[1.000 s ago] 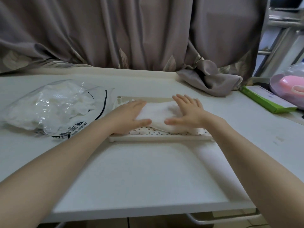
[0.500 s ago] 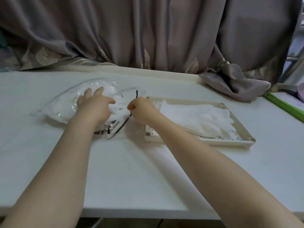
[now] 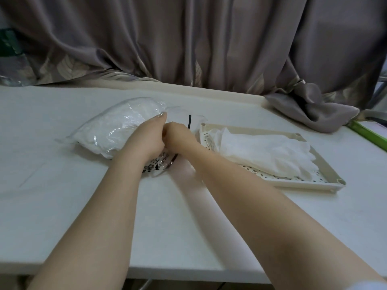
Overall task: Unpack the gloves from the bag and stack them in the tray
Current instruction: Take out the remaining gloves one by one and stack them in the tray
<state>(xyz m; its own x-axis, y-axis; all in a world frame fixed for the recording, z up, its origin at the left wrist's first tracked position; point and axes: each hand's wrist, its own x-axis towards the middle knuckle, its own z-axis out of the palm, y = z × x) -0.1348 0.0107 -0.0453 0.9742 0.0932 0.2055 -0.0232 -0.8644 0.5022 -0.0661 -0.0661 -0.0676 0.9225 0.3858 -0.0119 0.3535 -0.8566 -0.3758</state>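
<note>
Where the white table (image 3: 62,201) runs from the near edge to a raised cream lip at the far side, a grey-brown curtain (image 3: 209,42) with a faint leaf print hangs behind it – its lower right fold (image 3: 312,109) is heaped on the tabletop at the far right. At the right edge a green-edged flat box (image 3: 370,136) is partly in view; far left, something dark green and some clear plastic sit against the curtain, too blurred to identify.

Clear plastic bag (image 3: 117,130) lies left of centre on the table, bulging with white gloves, black print visible on its near-right corner. Both bare forearms reach in from the near edge and meet at the bag's open right end. Left hand (image 3: 146,139) lies on the bag with fingers curled on the plastic at the mouth, one fingertip showing at the far side. Right hand (image 3: 178,137) is closed to a fist just beside it, knuckles touching the left hand – whether it pinches the plastic or a glove inside cannot be told.

Cream perforated tray (image 3: 297,183) sits right of the bag, just beside it, flat on the table. White gloves already in the tray (image 3: 266,149) lie stacked flat, cuffs to the left, fingers pointing right.
</note>
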